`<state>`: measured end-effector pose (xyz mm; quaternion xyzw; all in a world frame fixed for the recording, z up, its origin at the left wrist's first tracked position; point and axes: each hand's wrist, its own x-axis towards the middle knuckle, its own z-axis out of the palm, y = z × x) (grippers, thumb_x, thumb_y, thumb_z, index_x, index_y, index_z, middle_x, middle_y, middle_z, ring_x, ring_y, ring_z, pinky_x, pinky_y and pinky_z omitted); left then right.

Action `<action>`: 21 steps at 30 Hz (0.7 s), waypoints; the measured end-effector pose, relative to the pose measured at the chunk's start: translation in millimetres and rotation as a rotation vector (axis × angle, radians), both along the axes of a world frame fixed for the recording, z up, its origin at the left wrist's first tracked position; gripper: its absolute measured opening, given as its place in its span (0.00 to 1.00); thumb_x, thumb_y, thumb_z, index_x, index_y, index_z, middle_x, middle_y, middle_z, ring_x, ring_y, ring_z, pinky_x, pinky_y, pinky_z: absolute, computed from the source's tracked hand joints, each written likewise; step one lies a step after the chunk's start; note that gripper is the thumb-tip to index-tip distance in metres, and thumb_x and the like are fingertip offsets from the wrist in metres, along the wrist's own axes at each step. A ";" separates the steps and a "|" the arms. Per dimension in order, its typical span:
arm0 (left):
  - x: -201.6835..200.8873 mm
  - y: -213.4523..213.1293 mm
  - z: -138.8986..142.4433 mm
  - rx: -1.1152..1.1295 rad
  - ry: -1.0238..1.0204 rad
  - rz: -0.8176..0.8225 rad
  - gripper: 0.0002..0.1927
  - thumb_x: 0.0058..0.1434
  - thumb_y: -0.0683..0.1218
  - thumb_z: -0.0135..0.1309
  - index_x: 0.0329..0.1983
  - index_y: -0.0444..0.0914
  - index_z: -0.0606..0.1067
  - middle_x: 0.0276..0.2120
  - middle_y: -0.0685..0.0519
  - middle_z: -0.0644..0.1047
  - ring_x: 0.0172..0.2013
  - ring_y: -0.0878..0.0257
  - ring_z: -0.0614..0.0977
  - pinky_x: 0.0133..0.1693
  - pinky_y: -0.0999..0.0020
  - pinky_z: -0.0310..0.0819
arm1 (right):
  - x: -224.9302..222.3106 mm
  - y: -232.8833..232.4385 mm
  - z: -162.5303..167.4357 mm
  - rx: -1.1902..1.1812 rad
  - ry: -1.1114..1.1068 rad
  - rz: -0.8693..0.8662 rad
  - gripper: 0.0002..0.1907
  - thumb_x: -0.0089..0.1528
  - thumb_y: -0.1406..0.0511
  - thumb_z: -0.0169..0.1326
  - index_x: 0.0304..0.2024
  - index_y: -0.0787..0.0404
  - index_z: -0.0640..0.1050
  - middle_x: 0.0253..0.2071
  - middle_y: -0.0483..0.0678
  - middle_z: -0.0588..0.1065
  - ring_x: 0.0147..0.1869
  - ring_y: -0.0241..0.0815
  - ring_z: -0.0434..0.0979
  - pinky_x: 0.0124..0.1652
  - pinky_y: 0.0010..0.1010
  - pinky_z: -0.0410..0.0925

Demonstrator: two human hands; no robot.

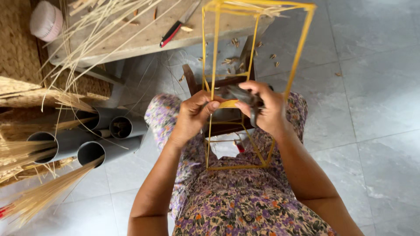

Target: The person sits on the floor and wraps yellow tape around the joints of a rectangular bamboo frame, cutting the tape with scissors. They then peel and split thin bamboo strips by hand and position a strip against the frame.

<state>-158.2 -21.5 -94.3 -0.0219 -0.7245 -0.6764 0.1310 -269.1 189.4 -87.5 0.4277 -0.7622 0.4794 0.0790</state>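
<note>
My left hand [192, 116] has its grip closed on a vertical rod of the yellow wire frame [258, 57]; the thumb presses a flat yellow strip [229, 104] against that rod; my right hand [267, 109], at 3 o'clock of the left, is closed around a dark tool [245, 95] set to the same strip; the frame stands on my lap, rising toward 12 o'clock. I judge the frame light, springy and easily bent; hold at rods near joints. The wooden surface [144, 35] lies at 11 o'clock.
</note>
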 end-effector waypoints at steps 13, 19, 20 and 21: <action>30.5 -39.5 -56.3 0.327 -0.357 -0.125 0.07 0.63 0.45 0.62 0.40 0.36 0.81 0.44 0.54 0.83 0.50 0.64 0.81 0.53 0.67 0.75 | -23.3 62.7 17.0 -0.112 -0.334 0.258 0.26 0.61 0.68 0.67 0.59 0.63 0.72 0.46 0.52 0.78 0.33 0.33 0.81 0.31 0.24 0.73; 29.2 -34.6 -53.2 0.349 -0.317 -0.151 0.07 0.64 0.45 0.63 0.38 0.35 0.80 0.41 0.51 0.83 0.62 0.53 0.79 0.64 0.53 0.71 | -16.2 101.0 28.8 -0.023 -0.292 0.244 0.28 0.60 0.69 0.67 0.59 0.68 0.71 0.32 0.46 0.79 0.27 0.31 0.79 0.24 0.17 0.67; 29.8 -36.3 -52.6 0.332 -0.336 -0.133 0.07 0.63 0.45 0.63 0.38 0.35 0.80 0.41 0.51 0.83 0.62 0.52 0.79 0.64 0.52 0.70 | -15.2 104.0 32.7 0.024 -0.268 0.196 0.28 0.59 0.69 0.68 0.59 0.68 0.72 0.31 0.46 0.78 0.27 0.32 0.78 0.25 0.19 0.67; 30.7 -38.4 -51.8 0.347 -0.318 -0.140 0.07 0.64 0.45 0.63 0.37 0.35 0.80 0.41 0.51 0.83 0.62 0.52 0.78 0.65 0.52 0.69 | -15.5 106.2 36.5 0.070 -0.245 0.148 0.29 0.58 0.68 0.69 0.58 0.68 0.72 0.30 0.47 0.78 0.27 0.33 0.77 0.25 0.21 0.66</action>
